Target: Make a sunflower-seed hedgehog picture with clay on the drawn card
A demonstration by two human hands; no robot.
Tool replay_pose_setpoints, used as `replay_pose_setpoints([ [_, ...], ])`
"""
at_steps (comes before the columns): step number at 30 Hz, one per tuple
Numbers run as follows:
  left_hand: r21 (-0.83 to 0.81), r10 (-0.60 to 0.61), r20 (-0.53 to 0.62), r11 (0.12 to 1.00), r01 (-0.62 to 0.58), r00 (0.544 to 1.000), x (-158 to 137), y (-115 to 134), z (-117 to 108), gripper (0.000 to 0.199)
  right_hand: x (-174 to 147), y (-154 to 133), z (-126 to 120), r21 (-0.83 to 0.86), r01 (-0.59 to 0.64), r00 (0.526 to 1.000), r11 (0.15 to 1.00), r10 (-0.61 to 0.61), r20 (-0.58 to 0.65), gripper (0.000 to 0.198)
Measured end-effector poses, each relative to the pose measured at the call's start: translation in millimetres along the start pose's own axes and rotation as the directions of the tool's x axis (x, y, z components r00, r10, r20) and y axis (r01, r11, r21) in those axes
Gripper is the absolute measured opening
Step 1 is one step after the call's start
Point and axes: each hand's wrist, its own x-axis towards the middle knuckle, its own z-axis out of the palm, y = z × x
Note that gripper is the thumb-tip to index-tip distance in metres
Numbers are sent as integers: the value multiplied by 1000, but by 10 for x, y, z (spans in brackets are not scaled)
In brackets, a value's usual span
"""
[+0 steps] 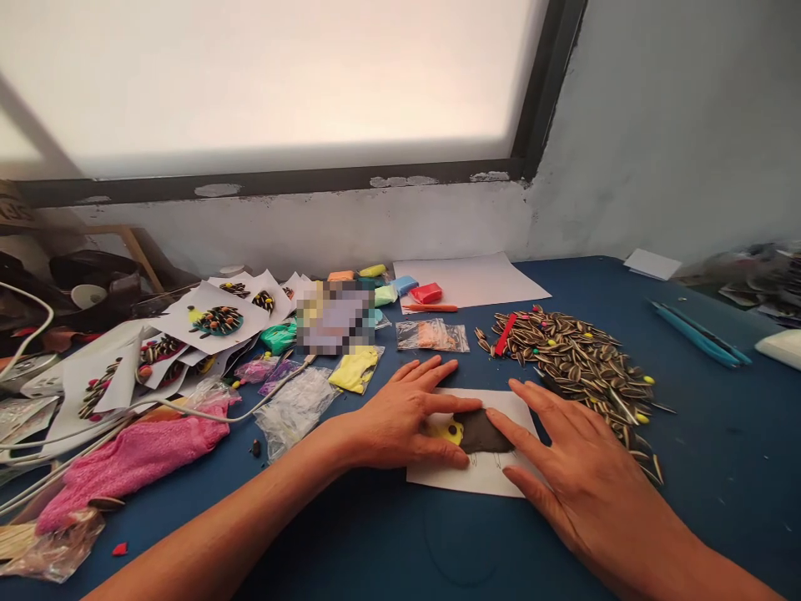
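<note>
A white paper card (438,477) lies on the blue table in front of me. Dark grey clay (481,434) is spread flat on it, with a yellow clay piece (451,427) bearing a dark dot at its left end. Thin drawn lines show below the dark clay. My left hand (400,417) rests on the card's left side, fingers apart, around the yellow piece. My right hand (569,459) lies over the card's right side with fingers spread, its index fingertip at the dark clay's upper edge. Neither hand holds anything.
Striped sunflower seeds (563,351) are heaped right of the card. Blue tweezers (697,334) lie farther right. Clay packets, including a yellow one (356,369), stand behind. At left are finished cards (213,319), a white cable and a pink cloth (138,463).
</note>
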Motion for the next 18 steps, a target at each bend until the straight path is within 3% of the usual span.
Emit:
replay_pose_setpoints([
  [8,-22,28,-35,999,-29,999,3,-28,18,67,-30,21,13,32,-18,1000,999,18,-1,40],
  [18,-11,2,1,1000,-2,1000,0,-6,4,70,-56,6,-30,52,-56,998,997,57,-20,40],
])
